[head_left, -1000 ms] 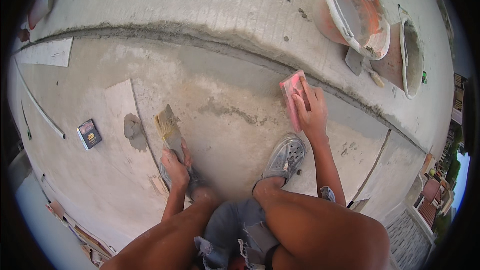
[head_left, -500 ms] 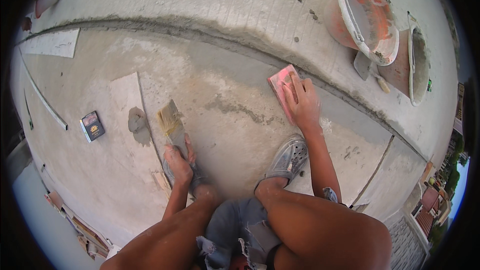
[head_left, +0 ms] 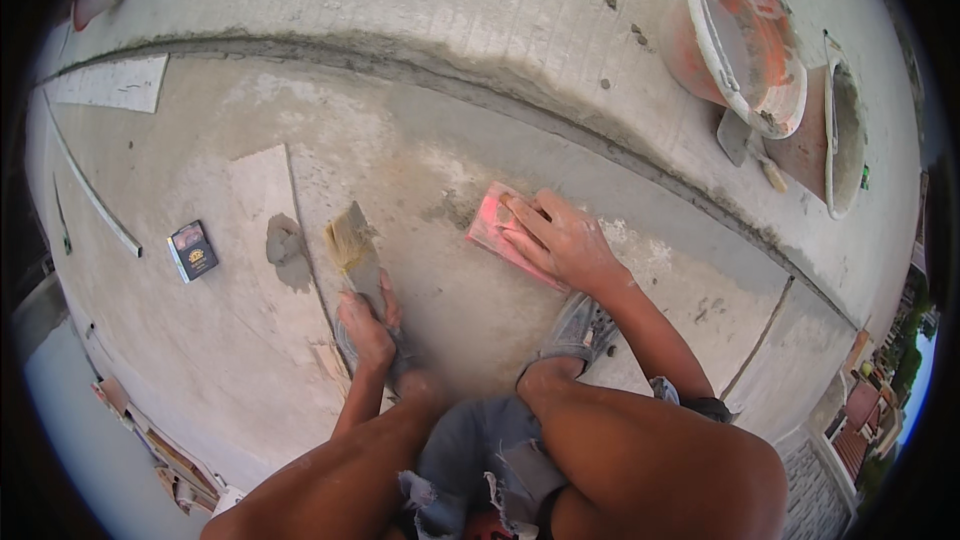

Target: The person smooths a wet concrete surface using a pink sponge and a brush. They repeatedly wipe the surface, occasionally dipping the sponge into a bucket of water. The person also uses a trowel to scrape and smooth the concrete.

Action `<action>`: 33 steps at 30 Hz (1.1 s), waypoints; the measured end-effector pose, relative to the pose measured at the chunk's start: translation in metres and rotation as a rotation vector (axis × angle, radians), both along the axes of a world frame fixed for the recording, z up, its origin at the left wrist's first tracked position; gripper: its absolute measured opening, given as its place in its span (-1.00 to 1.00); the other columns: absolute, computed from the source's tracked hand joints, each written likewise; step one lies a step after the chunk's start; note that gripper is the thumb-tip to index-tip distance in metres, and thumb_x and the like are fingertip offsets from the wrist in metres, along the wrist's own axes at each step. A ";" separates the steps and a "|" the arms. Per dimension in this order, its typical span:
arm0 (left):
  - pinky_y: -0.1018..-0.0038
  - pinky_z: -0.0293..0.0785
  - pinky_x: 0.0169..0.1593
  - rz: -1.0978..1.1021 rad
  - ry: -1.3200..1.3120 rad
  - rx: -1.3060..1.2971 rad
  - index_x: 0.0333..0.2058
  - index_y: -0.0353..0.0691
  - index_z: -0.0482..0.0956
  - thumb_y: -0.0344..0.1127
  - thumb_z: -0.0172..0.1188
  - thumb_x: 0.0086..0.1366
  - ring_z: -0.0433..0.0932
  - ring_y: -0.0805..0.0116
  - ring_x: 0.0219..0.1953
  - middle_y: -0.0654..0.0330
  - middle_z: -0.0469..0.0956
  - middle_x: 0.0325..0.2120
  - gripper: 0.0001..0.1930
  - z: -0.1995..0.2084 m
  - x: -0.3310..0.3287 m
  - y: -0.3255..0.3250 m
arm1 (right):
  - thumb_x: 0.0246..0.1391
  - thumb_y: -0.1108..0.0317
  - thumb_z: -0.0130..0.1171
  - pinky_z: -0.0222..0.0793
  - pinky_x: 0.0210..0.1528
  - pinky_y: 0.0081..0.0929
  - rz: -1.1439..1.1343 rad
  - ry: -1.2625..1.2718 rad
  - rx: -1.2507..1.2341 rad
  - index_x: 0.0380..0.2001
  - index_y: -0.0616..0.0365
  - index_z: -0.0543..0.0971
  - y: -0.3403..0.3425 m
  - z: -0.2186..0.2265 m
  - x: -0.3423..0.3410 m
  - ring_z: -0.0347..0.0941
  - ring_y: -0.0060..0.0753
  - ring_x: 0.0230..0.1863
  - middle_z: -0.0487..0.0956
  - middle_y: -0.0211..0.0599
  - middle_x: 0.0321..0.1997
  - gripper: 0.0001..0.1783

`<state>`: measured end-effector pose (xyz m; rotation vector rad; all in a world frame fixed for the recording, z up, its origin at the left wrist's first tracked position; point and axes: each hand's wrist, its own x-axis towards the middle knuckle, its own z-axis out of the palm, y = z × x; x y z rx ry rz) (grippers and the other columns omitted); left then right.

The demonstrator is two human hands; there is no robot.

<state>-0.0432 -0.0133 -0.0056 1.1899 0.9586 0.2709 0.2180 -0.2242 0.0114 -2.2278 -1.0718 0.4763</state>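
One brush [head_left: 352, 238] clamped in left hand [head_left: 368, 330]; pink float [head_left: 487, 224] clamped in right hand [head_left: 572, 245]; shifted leftward

Head view: left fisheye of worn pair; faces down from close above left hand [head_left: 367, 330], right hand [head_left: 572, 243], concrete [head_left: 440, 285].

Right below me it's pale grey concrete floor [head_left: 210, 185], blotchy, with whitish patches, and there goes a rough dark edge [head_left: 400, 57] curving right across it! Beyond that, a lighter slab [head_left: 480, 0], faintly ribbed. Over to my right, a straight joint [head_left: 758, 338] cuts in, then grey patterned blockwork [head_left: 822, 485], greenery [head_left: 903, 352] and a sliver of bright blue sky [head_left: 921, 370]. It's all soft, even daylight out here!
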 end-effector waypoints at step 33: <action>0.62 0.54 -0.31 0.043 -0.052 -0.142 0.02 -0.41 0.49 0.31 -0.15 0.60 0.43 0.59 -0.48 0.34 0.39 -0.52 -0.28 -0.016 -0.015 -0.001 | 0.30 0.15 0.31 0.51 -0.32 -0.12 -0.085 -0.080 -0.008 0.12 0.02 0.65 0.104 -0.013 0.038 0.55 -0.12 -0.34 0.52 -0.19 -0.26 -0.62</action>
